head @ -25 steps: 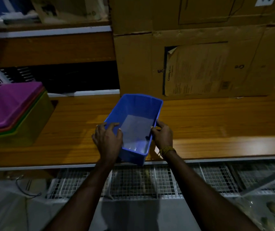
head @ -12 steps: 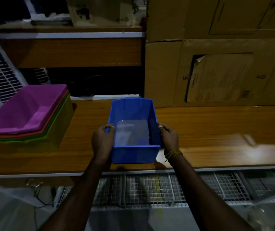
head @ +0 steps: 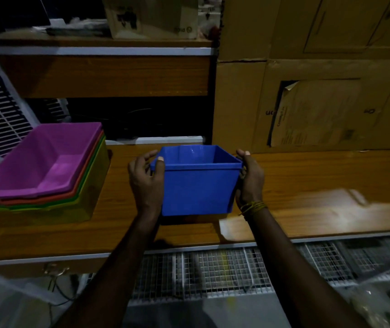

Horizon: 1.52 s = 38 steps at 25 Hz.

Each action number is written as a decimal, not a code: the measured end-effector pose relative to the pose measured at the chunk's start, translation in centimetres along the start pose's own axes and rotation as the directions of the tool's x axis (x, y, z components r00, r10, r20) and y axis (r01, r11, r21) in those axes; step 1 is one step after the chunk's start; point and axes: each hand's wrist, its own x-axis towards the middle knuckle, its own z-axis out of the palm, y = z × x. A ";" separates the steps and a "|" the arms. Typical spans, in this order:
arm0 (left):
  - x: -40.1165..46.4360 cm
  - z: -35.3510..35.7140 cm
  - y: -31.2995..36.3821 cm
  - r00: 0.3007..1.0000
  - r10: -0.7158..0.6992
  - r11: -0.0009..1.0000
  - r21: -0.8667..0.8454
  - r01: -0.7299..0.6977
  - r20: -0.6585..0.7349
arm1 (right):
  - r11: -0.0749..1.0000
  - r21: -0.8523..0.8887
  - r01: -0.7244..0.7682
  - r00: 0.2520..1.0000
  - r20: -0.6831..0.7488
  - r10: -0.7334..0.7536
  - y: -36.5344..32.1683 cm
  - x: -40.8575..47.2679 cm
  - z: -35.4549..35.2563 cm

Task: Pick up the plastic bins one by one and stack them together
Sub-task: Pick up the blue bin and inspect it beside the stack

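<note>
On the left of the long brown wooden shelf (head: 307,185) sits a stack of plastic bins (head: 47,176), purple on top, then orange, green and yellow. Near it, in the middle, is a blue plastic bin (head: 198,185), open side up. The left hand (head: 145,183) holds its left side, thumb on the rim, fingers curled round the edge. The right hand (head: 249,181) holds the right side the same way. Big brown cardboard boxes (head: 319,91) stand behind.

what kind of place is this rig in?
Likely a storeroom or warehouse workbench: stacked cardboard boxes behind a wooden shelf, wire mesh racking below, and nested plastic bins beside the blue bin being handled.
</note>
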 end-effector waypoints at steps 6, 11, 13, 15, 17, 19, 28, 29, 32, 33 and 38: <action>1.4 0.3 -0.2 0.999 0.011 0.971 -0.238 -0.018 -0.032 | 1.000 0.013 0.011 1.000 0.014 -0.011 -0.5 1.1 0.4; 1.7 0.9 -0.8 0.999 0.001 0.980 -0.197 -0.009 -0.040 | 0.997 -0.067 0.046 0.999 0.012 -0.045 -0.2 1.7 0.9; 1.6 1.0 -1.3 1.000 0.001 0.986 -0.166 -0.004 -0.020 | 0.998 -0.060 0.037 0.999 0.020 -0.035 0.2 2.3 1.1; 1.8 1.0 -1.7 1.000 -0.019 0.992 -0.127 0.017 -0.013 | 0.999 -0.049 0.022 0.999 0.043 -0.020 0.9 3.0 1.5; 2.1 1.0 -2.0 0.999 -0.043 0.995 -0.093 0.040 -0.027 | 0.999 -0.040 -0.009 0.998 0.057 0.011 1.7 3.7 2.0; 2.5 1.2 -2.3 0.997 -0.066 0.995 -0.074 0.063 -0.032 | 0.999 -0.038 -0.033 0.996 0.080 0.036 2.5 4.4 2.3; 1.3 3.0 -7.0 0.987 -0.137 0.965 0.211 0.153 -0.089 | 0.982 -0.092 -0.164 0.979 0.103 0.173 7.7 6.5 1.7; 1.1 2.9 -7.6 0.986 -0.146 0.961 0.223 0.161 -0.081 | 0.979 -0.096 -0.179 0.978 0.094 0.188 8.3 6.6 1.7; 0.8 2.1 -8.3 0.987 -0.153 0.956 0.245 0.159 -0.043 | 0.971 -0.120 -0.208 0.974 0.071 0.217 9.2 6.1 1.7; 0.9 1.9 -8.7 0.987 -0.155 0.955 0.252 0.159 -0.035 | 0.969 -0.126 -0.214 0.972 0.065 0.224 9.3 6.0 1.8; 1.4 -0.2 -10.0 0.982 -0.175 0.937 0.317 0.144 0.070 | 0.962 -0.188 -0.199 0.978 0.017 0.206 9.8 4.2 2.9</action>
